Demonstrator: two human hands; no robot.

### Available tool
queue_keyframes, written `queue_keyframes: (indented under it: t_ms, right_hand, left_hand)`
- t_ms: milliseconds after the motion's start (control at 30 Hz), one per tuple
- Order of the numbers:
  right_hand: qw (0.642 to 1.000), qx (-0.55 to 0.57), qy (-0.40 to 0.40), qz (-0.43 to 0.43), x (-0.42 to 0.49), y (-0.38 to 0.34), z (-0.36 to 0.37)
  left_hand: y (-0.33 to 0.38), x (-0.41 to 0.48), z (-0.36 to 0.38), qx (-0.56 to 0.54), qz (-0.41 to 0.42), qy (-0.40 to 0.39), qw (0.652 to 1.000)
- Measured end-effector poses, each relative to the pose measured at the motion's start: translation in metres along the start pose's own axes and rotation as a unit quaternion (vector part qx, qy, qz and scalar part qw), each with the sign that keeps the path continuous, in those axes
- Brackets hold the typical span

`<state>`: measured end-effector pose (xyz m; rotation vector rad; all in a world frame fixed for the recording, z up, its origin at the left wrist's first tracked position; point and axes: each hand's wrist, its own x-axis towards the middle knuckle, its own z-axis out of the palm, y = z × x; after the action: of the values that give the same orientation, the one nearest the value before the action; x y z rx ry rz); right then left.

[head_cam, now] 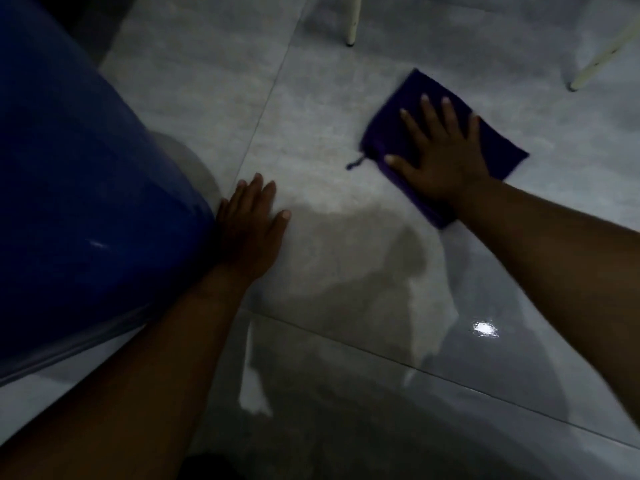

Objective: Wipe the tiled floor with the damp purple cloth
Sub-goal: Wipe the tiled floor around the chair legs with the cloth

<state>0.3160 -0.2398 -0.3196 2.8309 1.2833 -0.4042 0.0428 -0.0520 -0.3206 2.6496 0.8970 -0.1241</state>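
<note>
The purple cloth (420, 95) lies folded flat on the grey tiled floor (322, 140), right of centre. My right hand (440, 154) presses down on it with fingers spread, palm covering the cloth's middle. A short loop of thread sticks out at the cloth's left edge. My left hand (249, 223) rests flat on the bare floor with fingers together, beside the blue container, holding nothing. The floor near me looks wet and shiny, with a light reflection.
A large blue container (79, 188) fills the left side, touching my left hand. Two pale furniture legs (353, 22) stand at the top, one further right (602, 60). Grout lines cross the tiles.
</note>
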Motion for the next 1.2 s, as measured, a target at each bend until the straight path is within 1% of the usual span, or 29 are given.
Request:
queue_keyframes:
  t_ms: [67,100,133,200,233,267,333,400,467,567,633,733,833,900,967,1000,1033,1067,1100,1133,1167,1200]
  right_hand:
    - [0.999,-0.008,0.000,-0.033,0.017,-0.048,0.004]
    - [0.998,-0.016,-0.005,-0.063,0.017,-0.074,0.008]
    - [0.995,-0.027,-0.010,-0.098,0.011,-0.096,0.013]
    - [0.982,-0.044,-0.013,-0.181,-0.016,-0.130,0.023]
    - [0.973,-0.048,-0.013,-0.225,-0.034,-0.139,0.029]
    - [0.962,-0.049,-0.013,-0.268,-0.054,-0.142,0.035]
    - [0.941,-0.051,-0.015,-0.334,-0.096,-0.133,0.047]
    - [0.927,-0.061,-0.013,-0.370,-0.136,-0.110,0.055]
    - [0.922,-0.057,-0.013,-0.382,-0.170,-0.077,0.057]
    - [0.925,-0.061,-0.040,-0.373,-0.201,-0.024,0.052]
    - [0.933,-0.074,-0.057,-0.347,-0.207,0.009,0.046]
    - [0.948,-0.082,-0.066,-0.299,-0.207,0.037,0.037]
    - [0.964,-0.034,-0.034,-0.260,-0.203,0.041,0.033]
    - [0.984,0.003,0.025,-0.176,-0.198,0.047,0.021]
    - [0.996,0.008,0.081,-0.045,-0.197,0.060,0.005]
    - [0.996,0.019,0.083,0.028,-0.199,0.067,-0.003]
    - [0.993,0.039,0.053,0.101,-0.201,0.072,-0.010]
    - [0.984,0.065,-0.006,0.167,-0.202,0.076,-0.017]
    - [0.967,0.095,-0.081,0.222,-0.203,0.077,-0.020]
    - [0.945,0.127,-0.146,0.265,-0.202,0.076,-0.024]
    - [0.924,0.160,-0.188,0.292,-0.201,0.075,-0.025]
    - [0.908,0.193,-0.210,0.307,-0.200,0.074,-0.026]
  left_hand:
    - [0.003,0.002,-0.004,-0.064,-0.026,0.024,0.997]
    - [0.005,0.002,-0.006,-0.112,-0.050,0.040,0.992]
    - [0.006,0.001,-0.009,-0.169,-0.077,0.055,0.981]
    - [0.010,-0.001,-0.015,-0.280,-0.125,0.078,0.949]
    - [0.012,-0.002,-0.018,-0.314,-0.143,0.086,0.934]
    - [0.013,-0.001,-0.020,-0.328,-0.154,0.090,0.928]
    - [0.013,-0.001,-0.022,-0.301,-0.152,0.085,0.937]
    - [0.012,-0.002,-0.020,-0.241,-0.132,0.081,0.958]
    - [0.014,-0.005,-0.014,-0.184,-0.107,0.064,0.975]
    - [0.028,-0.017,0.001,-0.080,-0.053,0.009,0.995]
    - [0.039,-0.027,0.009,-0.030,-0.007,0.007,0.999]
    - [0.063,-0.043,0.015,-0.006,0.040,0.028,0.999]
    - [0.103,-0.061,0.019,0.029,0.086,0.012,0.996]
    - [0.134,-0.073,0.021,0.030,0.095,-0.027,0.995]
    - [0.159,-0.081,0.023,-0.017,0.046,-0.086,0.995]
    - [0.170,-0.083,0.023,-0.041,0.015,-0.111,0.993]
    - [0.179,-0.084,0.025,-0.054,-0.009,-0.136,0.989]
    - [0.188,-0.085,0.026,-0.059,-0.025,-0.162,0.985]
    - [0.195,-0.086,0.029,-0.064,-0.040,-0.190,0.979]
    - [0.201,-0.087,0.030,-0.071,-0.055,-0.211,0.973]
    - [0.207,-0.088,0.032,-0.080,-0.071,-0.226,0.968]
    - [0.211,-0.088,0.033,-0.092,-0.080,-0.231,0.965]
